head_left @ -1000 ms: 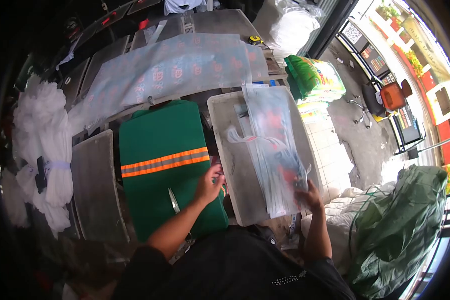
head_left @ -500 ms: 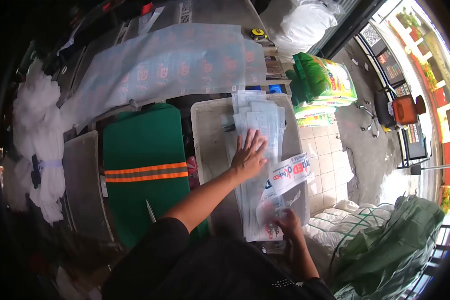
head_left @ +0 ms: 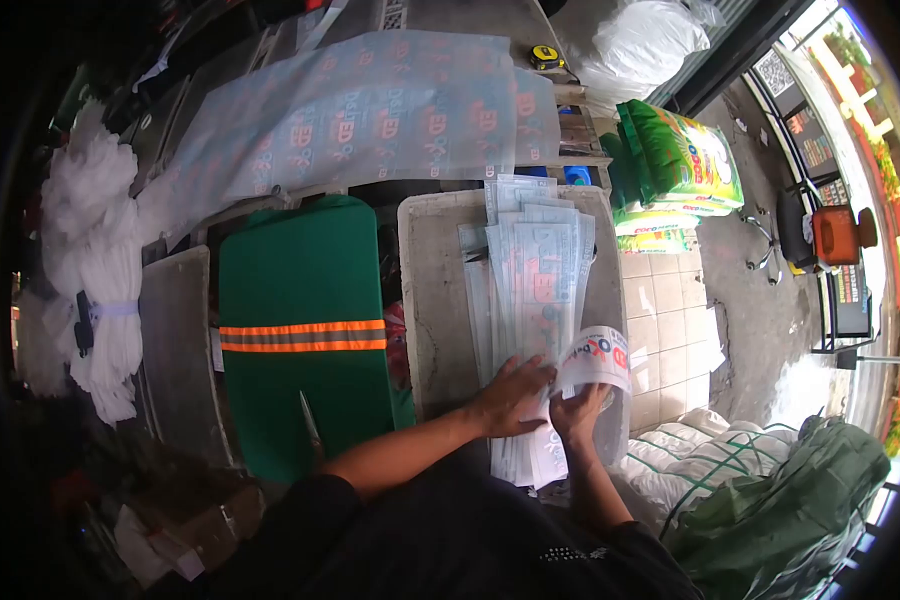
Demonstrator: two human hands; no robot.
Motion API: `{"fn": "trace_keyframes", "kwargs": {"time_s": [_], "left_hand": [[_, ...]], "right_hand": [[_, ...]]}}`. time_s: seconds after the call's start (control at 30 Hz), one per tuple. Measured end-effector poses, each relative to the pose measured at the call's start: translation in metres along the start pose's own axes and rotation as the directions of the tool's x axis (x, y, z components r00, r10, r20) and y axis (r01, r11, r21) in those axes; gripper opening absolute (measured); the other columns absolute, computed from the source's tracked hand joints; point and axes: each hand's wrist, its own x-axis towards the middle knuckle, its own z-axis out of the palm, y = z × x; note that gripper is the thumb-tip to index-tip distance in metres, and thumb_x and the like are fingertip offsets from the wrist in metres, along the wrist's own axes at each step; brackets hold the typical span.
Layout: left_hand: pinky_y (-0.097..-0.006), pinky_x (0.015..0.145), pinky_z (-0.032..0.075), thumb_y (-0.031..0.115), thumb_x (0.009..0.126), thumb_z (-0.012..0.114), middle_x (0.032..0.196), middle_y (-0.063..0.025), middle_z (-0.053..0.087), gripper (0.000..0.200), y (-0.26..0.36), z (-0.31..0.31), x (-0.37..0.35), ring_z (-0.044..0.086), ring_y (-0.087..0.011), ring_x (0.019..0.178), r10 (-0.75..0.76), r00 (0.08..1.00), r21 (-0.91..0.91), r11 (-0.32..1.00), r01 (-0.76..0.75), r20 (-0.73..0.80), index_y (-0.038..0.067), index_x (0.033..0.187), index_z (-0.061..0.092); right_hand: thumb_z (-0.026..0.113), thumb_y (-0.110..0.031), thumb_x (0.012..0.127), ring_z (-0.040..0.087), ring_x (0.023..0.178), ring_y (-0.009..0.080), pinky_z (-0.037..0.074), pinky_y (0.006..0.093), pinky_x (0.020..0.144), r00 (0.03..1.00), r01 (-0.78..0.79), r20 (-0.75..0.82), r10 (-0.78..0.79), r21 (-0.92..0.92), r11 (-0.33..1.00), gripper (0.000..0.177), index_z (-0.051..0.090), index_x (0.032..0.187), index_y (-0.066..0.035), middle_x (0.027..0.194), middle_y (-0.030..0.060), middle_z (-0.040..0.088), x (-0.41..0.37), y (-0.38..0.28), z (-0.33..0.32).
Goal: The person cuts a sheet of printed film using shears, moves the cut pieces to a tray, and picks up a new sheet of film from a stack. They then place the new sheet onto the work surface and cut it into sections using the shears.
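A stack of pale translucent plastic strips [head_left: 532, 262] with faint printing lies lengthwise on a worn grey tabletop [head_left: 433, 300]. My left hand [head_left: 513, 398] rests on the near part of this stack, palm down, its thumb apart from the fingers. Close beside it on the right, my right hand [head_left: 581, 410] grips a white printed plastic strip [head_left: 602, 352] with red and blue lettering. The strip's upper part curls over above my right fingers. Where the two hands meet, the strip's lower part is partly hidden.
Left of the stack lies a green padded board [head_left: 300, 265] with an orange band and pointed scissors [head_left: 311, 420]. A large printed plastic sheet [head_left: 370, 110] and a tape measure [head_left: 546, 57] lie beyond. Green sacks [head_left: 680, 155] and bundled white sacks [head_left: 670, 455] stand to the right.
My left hand has slid from the middle of the stack toward me. My right hand has risen to meet it, and the printed strip now curls upward. The view has shifted slightly.
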Motion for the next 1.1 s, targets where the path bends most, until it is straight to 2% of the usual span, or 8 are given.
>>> {"fn": "trace_keyframes", "kwargs": {"time_s": [0.2, 0.37, 0.63, 0.7, 0.83, 0.9, 0.93, 1.1], "left_hand": [[-0.0568, 0.107, 0.027, 0.017, 0.080, 0.065, 0.142, -0.0231, 0.036, 0.049, -0.010, 0.004, -0.018, 0.030, -0.0437, 0.134, -0.042, 0.979, 0.196, 0.977, 0.082, -0.200, 0.001, 0.124, 0.049], [-0.0577, 0.105, 0.029, 0.016, 0.076, 0.070, 0.141, -0.0241, 0.037, 0.052, -0.001, 0.002, -0.030, 0.032, -0.0453, 0.131, -0.132, 0.949, 0.206, 0.959, 0.196, -0.285, 0.004, 0.123, 0.051], [-0.0565, 0.106, 0.028, 0.023, 0.080, 0.068, 0.140, -0.0214, 0.039, 0.049, 0.001, 0.002, -0.079, 0.033, -0.0415, 0.132, -0.222, 0.930, 0.151, 0.950, 0.274, -0.292, 0.004, 0.123, 0.053], [-0.0557, 0.106, 0.029, 0.022, 0.080, 0.068, 0.138, -0.0205, 0.041, 0.048, 0.006, -0.017, -0.099, 0.034, -0.0407, 0.132, -0.269, 0.898, 0.137, 0.933, 0.332, -0.348, 0.004, 0.123, 0.053], [-0.0515, 0.106, 0.032, 0.018, 0.080, 0.068, 0.133, -0.0182, 0.046, 0.045, 0.005, -0.043, -0.148, 0.040, -0.0391, 0.129, -0.376, 0.751, 0.085, 0.865, 0.495, -0.543, 0.006, 0.121, 0.053], [-0.0480, 0.102, 0.037, 0.016, 0.080, 0.068, 0.128, -0.0167, 0.051, 0.039, 0.007, -0.053, -0.169, 0.046, -0.0383, 0.123, -0.385, 0.699, 0.087, 0.839, 0.537, -0.603, 0.006, 0.116, 0.056], [-0.0474, 0.099, 0.039, 0.017, 0.080, 0.068, 0.124, -0.0158, 0.054, 0.036, 0.009, -0.059, -0.180, 0.050, -0.0373, 0.118, -0.416, 0.677, 0.083, 0.814, 0.575, -0.608, 0.006, 0.114, 0.058], [-0.0444, 0.092, 0.044, 0.016, 0.081, 0.067, 0.113, -0.0125, 0.062, 0.027, 0.027, -0.073, -0.214, 0.057, -0.0329, 0.106, -0.528, 0.568, 0.022, 0.720, 0.694, -0.632, 0.007, 0.106, 0.063]], "right_hand": [[0.068, -0.017, 0.075, 0.059, 0.096, 0.0464, 0.048, 0.0466, 0.083, 0.999, 0.004, 0.044, -0.011, 0.170, 0.985, 0.055, 0.050, 0.121, 0.008, 0.104, 0.0292, 0.061, 0.075, -0.021, 0.028], [0.068, -0.036, 0.080, 0.036, 0.129, 0.0412, 0.026, 0.0547, 0.106, 0.937, 0.225, 0.297, -0.183, -0.115, 0.967, 0.063, 0.049, 0.134, -0.009, 0.137, 0.0223, 0.044, 0.112, -0.008, 0.092], [0.070, -0.037, 0.076, 0.043, 0.123, 0.0362, 0.028, 0.0517, 0.102, 0.956, 0.221, 0.233, -0.176, -0.185, 0.958, 0.055, 0.057, 0.123, -0.011, 0.133, 0.0167, 0.049, 0.115, -0.034, 0.087], [0.073, -0.031, 0.072, 0.049, 0.111, 0.0309, 0.032, 0.0511, 0.096, 0.946, 0.124, 0.313, -0.082, -0.118, 0.985, 0.041, 0.064, 0.105, -0.009, 0.117, 0.0123, 0.056, 0.138, -0.055, 0.082], [0.076, -0.012, 0.070, 0.057, 0.090, 0.0366, 0.046, 0.0438, 0.080, 0.930, 0.359, -0.045, -0.364, 0.317, 0.878, 0.027, 0.062, 0.090, -0.004, 0.095, 0.0170, 0.059, 0.222, -0.093, 0.114], [0.077, -0.020, 0.075, 0.062, 0.077, 0.0365, 0.050, 0.0435, 0.071, 0.994, 0.060, 0.067, -0.090, 0.368, 0.928, 0.030, 0.064, 0.094, -0.001, 0.087, 0.0195, 0.062, 0.271, -0.108, 0.134], [0.075, -0.031, 0.078, 0.064, 0.085, 0.0390, 0.051, 0.0447, 0.075, 0.985, 0.169, -0.075, -0.156, 0.223, 0.960, 0.039, 0.064, 0.095, 0.002, 0.091, 0.0229, 0.065, 0.300, -0.087, 0.168], [0.054, -0.068, 0.080, 0.058, 0.113, 0.0394, 0.044, 0.0457, 0.097, 0.893, -0.272, 0.324, 0.314, -0.169, 0.947, 0.077, 0.063, 0.115, 0.000, 0.117, 0.0268, 0.061, 0.324, -0.095, 0.180]]}}
